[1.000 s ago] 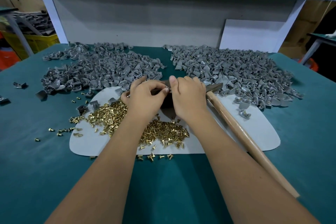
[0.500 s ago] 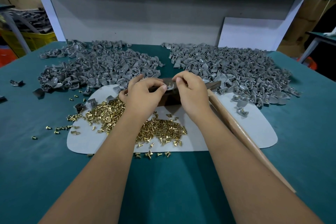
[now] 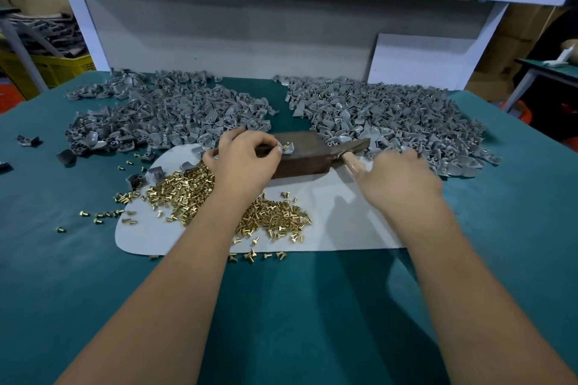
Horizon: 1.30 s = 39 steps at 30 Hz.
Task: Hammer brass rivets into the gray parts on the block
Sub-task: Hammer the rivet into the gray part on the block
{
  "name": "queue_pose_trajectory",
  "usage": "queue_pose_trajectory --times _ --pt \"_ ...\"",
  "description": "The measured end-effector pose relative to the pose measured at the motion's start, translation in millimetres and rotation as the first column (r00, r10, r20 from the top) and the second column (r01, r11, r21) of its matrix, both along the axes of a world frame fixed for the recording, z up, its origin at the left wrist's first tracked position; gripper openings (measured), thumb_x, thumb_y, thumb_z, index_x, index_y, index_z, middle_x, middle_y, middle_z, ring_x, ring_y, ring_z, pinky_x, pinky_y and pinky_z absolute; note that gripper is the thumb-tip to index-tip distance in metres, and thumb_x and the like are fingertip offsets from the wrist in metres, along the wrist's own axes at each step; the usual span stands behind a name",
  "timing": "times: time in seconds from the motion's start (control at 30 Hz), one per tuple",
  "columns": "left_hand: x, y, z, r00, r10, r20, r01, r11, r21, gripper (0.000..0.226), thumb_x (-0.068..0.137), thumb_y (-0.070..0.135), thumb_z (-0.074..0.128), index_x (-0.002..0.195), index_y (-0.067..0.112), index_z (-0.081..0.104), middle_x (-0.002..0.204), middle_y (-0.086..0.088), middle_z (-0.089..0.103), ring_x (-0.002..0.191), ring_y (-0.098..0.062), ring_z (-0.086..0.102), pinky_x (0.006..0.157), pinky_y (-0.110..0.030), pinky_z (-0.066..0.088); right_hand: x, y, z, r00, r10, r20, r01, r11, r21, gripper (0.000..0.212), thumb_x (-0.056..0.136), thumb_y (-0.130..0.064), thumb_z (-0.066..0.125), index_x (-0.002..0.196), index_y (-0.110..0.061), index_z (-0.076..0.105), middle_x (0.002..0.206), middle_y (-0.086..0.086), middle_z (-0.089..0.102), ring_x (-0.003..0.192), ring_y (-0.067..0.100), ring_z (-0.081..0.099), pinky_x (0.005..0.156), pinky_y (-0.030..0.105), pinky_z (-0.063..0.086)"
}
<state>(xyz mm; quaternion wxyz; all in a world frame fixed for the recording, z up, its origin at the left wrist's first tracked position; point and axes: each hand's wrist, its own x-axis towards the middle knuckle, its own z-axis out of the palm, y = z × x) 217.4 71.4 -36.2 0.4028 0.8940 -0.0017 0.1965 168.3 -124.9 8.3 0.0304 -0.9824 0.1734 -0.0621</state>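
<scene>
- Our left hand rests on the near end of the block, thumb and forefinger pinching the gray part that sits on its top face; a brass rivet stands in that part, just past our fingertips.
- Our right hand lies over the hammer handle just right of the block, fingers bent down around it; whether the grip is fully closed we cannot tell, as the back of the hand hides the fingers.
- We judge the step to be the change from seating the rivet to striking it: the part is loaded, the hammer not yet raised.
- The next move calls for a firm hold on the handle, a lift, and a square blow on the rivet head, with our left fingertips kept clear.
- Loose rivets lie beneath our left wrist on a white mat; gray parts are heaped beyond both hands on the desk.
</scene>
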Motion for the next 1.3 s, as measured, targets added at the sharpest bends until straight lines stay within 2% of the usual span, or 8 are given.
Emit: queue_pose_trajectory --times 0.07,0.23,0.43,0.7,0.9,1.03,1.2,1.3 --pt "-1.6 -1.2 0.8 1.0 0.011 0.005 -0.011 1.0 0.003 0.016 0.088 0.038 0.065 0.075 0.044 0.058 0.084 0.037 0.043 0.133 -0.01 0.032 0.105 -0.043 0.013 -9.6 -1.5 -5.5 0.997 0.032 -0.076 -0.032 0.999 0.001 0.03 0.094 -0.029 0.047 0.114 -0.01 0.058 0.107 0.013 0.056 0.099 0.031 0.053 0.071 0.032 0.039" --pt "-4.1 -3.1 0.6 0.999 0.037 0.003 -0.037 0.999 -0.002 0.01 0.087 0.041 0.065 0.078 0.043 0.06 0.089 0.029 0.051 0.132 -0.008 0.032 0.104 -0.041 0.014 -14.1 6.5 -17.2 0.996 0.057 0.066 -0.061 0.996 0.058 0.026 0.09 -0.01 0.046 0.115 -0.004 0.053 0.11 0.013 0.061 0.102 0.032 0.059 0.068 0.031 0.037" --pt "-4.4 -2.3 1.3 0.997 0.069 -0.028 -0.07 0.997 -0.041 0.018 0.085 0.045 0.066 0.069 0.046 0.058 0.097 0.023 0.057 0.126 -0.011 0.037 0.101 -0.041 0.015 -14.8 2.8 -4.6 0.905 0.09 0.416 -0.136 0.987 0.082 0.018 0.095 -0.018 0.049 0.099 -0.018 0.031 0.065 -0.003 0.047 0.049 0.016 0.039 0.044 0.028 0.02" --pt "0.0 -3.8 0.0 0.995 0.098 -0.027 -0.099 0.993 -0.062 0.016 0.083 0.047 0.071 0.071 0.048 0.061 0.102 0.024 0.062 0.126 -0.009 0.04 0.101 -0.041 0.016 -28.2 21.3 10.1 0.816 0.284 0.503 -0.361 0.931 0.06 0.048 0.097 -0.027 0.047 0.137 -0.051 0.034 0.087 0.001 0.062 0.064 0.022 0.043 0.051 0.029 0.029" --pt "1.5 -0.2 -1.9 0.994 0.097 -0.044 -0.099 0.994 -0.049 0.017 0.083 0.051 0.069 0.069 0.049 0.061 0.109 0.023 0.065 0.127 -0.009 0.04 0.105 -0.048 0.018 -26.3 22.7 5.6 0.886 0.298 0.355 -0.379 0.907 0.183 0.048 0.096 -0.026 0.047 0.136 -0.051 0.04 0.105 -0.002 0.068 0.077 0.022 0.053 0.065 0.032 0.04" --pt "2.4 -1.4 -2.6 0.995 0.095 -0.038 -0.097 0.994 -0.047 0.012 0.083 0.05 0.07 0.073 0.048 0.064 0.11 0.021 0.066 0.125 -0.01 0.042 0.107 -0.052 0.019 -25.6 19.0 9.1 0.851 0.187 0.491 -0.386 0.856 0.343 0.046 0.097 -0.028 0.047 0.135 -0.053 0.041 0.092 -0.009 0.063 0.067 0.012 0.054 0.061 0.034 0.047" --pt "2.4 0.6 -2.5 0.994 0.099 -0.054 -0.101 0.994 -0.048 0.011 0.083 0.053 0.068 0.074 0.049 0.064 0.111 0.022 0.065 0.126 -0.01 0.041 0.107 -0.052 0.019 -25.8 27.0 9.8 0.885 0.318 0.34 -0.393 0.902 0.177 0.048 0.097 -0.026 0.045 0.138 -0.05 0.04 0.103 -0.002 0.066 0.076 0.021 0.051 0.066 0.033 0.045" --pt "2.7 -0.1 -2.7 0.995 0.09 -0.041 -0.093 0.993 -0.075 0.014 0.082 0.051 0.07 0.07 0.049 0.063 0.11 0.021 0.066 0.125 -0.01 0.041 0.107 -0.053 0.018 -24.0 27.6 17.0 0.851 0.28 0.444 -0.38 0.913 0.152 0.048 0.097 -0.026 0.046 0.139 -0.048 0.04 0.095 0.001 0.068 0.069 0.02 0.046 0.059 0.031 0.036"
